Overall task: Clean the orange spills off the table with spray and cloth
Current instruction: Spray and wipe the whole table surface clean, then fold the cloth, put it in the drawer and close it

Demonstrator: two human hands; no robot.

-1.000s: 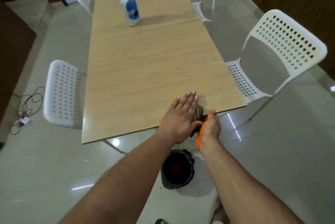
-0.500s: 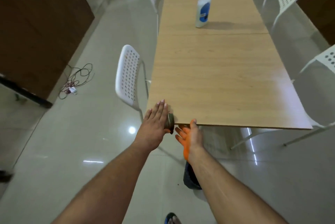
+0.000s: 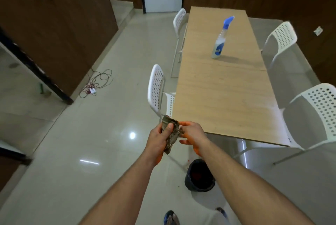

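Fingers of the left hand (image 3: pixel 157 138) curl round a crumpled grey-brown cloth (image 3: pixel 171 133), thumb pressed on its front; the cloth stands up from the fist and a frayed corner hangs below it. Right hand (image 3: pixel 192 135) meets the cloth's right edge, its fingers bent toward it with orange staining on the fingertips and along the palm edge; whether they pinch the fabric or only touch it cannot be told. Both hands are in the air just off the near left corner of the long light-wood table (image 3: pixel 221 97), not over its top.

Clear spray bottle with a blue nozzle and blue label (image 3: pixel 220 42) stands upright on the far half of the table, well apart from the hands. No orange marks can be made out on the tabletop from this angle.

White perforated plastic chairs: two on the left side (image 3: pixel 156 88), two on the right (image 3: pixel 320 108). Black bin (image 3: pixel 199 175) on the pale glossy tiled floor (image 3: pixel 81 152), below the table's near end, between the forearms. Tangle of cables (image 3: pixel 96 84) on the floor near the dark wood wall. Sandalled feet at the bottom edge.
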